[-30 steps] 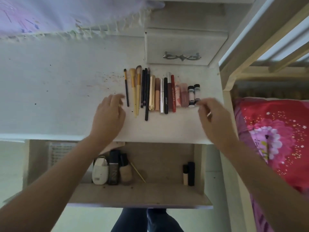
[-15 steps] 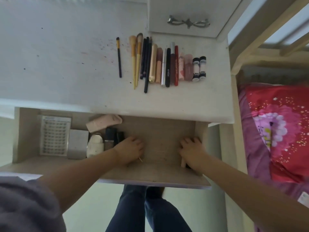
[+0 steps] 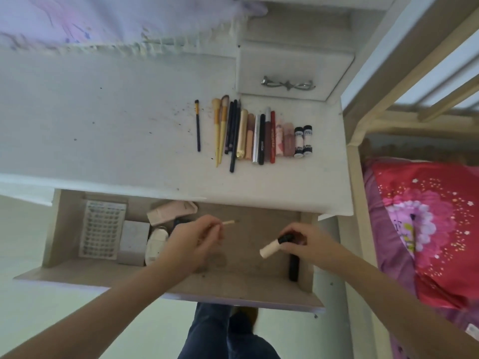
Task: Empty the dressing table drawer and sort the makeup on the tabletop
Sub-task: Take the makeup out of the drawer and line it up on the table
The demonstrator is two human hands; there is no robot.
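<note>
Head view, looking down over an open drawer (image 3: 233, 283) pulled out below the white tabletop (image 3: 103, 130).

Left hand (image 3: 191, 244): held above the drawer floor, fingers curled, pinching a thin pale stick (image 3: 228, 222) whose free end projects up and to the right of the fingertips. What the stick is cannot be told; motion blur softens it. Immediately left of this hand, partly hidden by the wrist, lie a white rounded container (image 3: 155, 244), a grey box (image 3: 133, 239) and, farther left, a clear blister sheet (image 3: 102, 229). Just above the hand, against the drawer's back edge, lies a pale pink tube (image 3: 171, 212), tilted.

Right hand (image 3: 308, 244): also over the drawer, fingers wrapped round the black cap end of a small cream tube (image 3: 270, 248), whose pale body points down and left from the hand. Directly below this hand a black tube (image 3: 293, 266) lies on the drawer floor beside the right wall, its upper end covered by the fingers.

The two hands are apart, with bare drawer floor between them.

Well above both hands, on the tabletop, a row of makeup (image 3: 254, 136) lies side by side: a dark-handled brush (image 3: 197, 128) set slightly off to the left, then yellow-handled brushes, dark pencils, gold, peach, silver, black and red tubes, pink tubes, and two small black-capped bottles (image 3: 302, 141) at the right end. Behind the row stands a small upper drawer (image 3: 293, 71) with a metal handle.
</note>
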